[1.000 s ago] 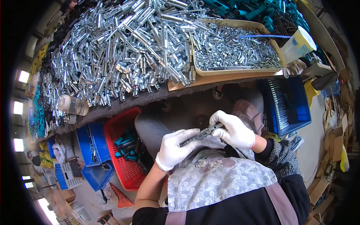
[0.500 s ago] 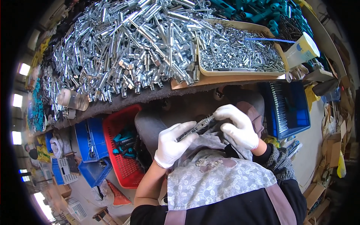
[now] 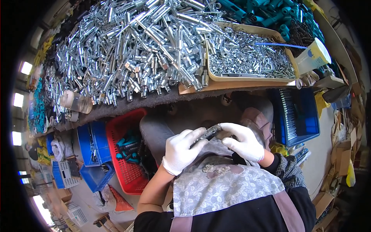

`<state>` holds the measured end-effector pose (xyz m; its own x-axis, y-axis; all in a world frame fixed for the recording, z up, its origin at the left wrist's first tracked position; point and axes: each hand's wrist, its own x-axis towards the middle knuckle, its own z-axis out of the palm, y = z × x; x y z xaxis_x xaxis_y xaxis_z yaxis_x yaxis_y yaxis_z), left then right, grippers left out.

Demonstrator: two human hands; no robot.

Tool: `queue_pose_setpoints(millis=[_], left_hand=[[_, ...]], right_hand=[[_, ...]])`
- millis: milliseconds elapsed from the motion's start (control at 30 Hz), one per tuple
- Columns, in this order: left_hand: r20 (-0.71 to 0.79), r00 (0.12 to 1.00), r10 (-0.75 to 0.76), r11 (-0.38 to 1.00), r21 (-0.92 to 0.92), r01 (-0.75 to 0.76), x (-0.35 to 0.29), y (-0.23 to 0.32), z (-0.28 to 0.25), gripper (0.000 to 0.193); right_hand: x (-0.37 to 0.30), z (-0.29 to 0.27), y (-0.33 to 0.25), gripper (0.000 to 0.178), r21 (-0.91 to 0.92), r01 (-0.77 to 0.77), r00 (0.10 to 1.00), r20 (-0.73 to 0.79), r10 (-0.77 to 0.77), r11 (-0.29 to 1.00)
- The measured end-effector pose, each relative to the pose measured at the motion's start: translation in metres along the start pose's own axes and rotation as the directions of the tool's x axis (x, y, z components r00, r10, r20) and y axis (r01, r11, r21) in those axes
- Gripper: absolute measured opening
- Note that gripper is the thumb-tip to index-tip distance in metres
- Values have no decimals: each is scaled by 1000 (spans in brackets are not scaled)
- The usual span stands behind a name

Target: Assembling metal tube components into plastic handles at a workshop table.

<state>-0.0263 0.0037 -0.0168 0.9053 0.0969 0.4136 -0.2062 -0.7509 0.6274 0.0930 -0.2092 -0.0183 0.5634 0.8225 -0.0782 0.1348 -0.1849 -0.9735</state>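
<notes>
In front of my lap, my left hand [image 3: 181, 150], in a white glove, grips a slim, dark-silver metal tube-like part [image 3: 210, 132] between thumb and fingers. The part slants up to the right, and its lower end is covered by the glove. My right hand [image 3: 244, 142], also gloved, closes its fingers round the upper right end. Whether a smaller piece sits in those fingers, I cannot make out. A grey patterned apron [image 3: 232, 189] lies beneath both hands.
A big heap of shiny metal tubes [image 3: 127, 54] covers the bench. Beside it stand a tray of small metal pieces [image 3: 253, 79] and a paper cup [image 3: 313, 58]. A red basket [image 3: 129, 174] is at my left, a blue crate [image 3: 305, 133] at my right.
My right hand has shifted slightly down and its fingers have come closer round the part's end. The left hand has moved a little to the right and still holds the part.
</notes>
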Motion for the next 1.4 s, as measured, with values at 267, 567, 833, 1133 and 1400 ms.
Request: queue_pose_setpoints(millis=[267,567,833,1133,1400], left_hand=[[70,994,-88,993,-72,93,8,0,-1,26],[25,982,-190,969,-159,191,8,4,-7,27],[-2,992,-128,988,-91,127,6,3,-10,25],[-13,997,-75,994,-80,73,16,6,-9,24],[-78,987,-141,985,-107,132,12,3,-24,29]], right_hand=[[16,-31,-5,45,-208,91,987,152,-60,974],[138,-231,-55,16,-861,95,739,-275,-615,499],[274,-256,-61,16,-903,-166,708,-389,-589,397],[301,-250,-64,22,-883,-366,705,-469,-531,294],[100,-153,-92,33,-252,-2,973,-222,-56,968]])
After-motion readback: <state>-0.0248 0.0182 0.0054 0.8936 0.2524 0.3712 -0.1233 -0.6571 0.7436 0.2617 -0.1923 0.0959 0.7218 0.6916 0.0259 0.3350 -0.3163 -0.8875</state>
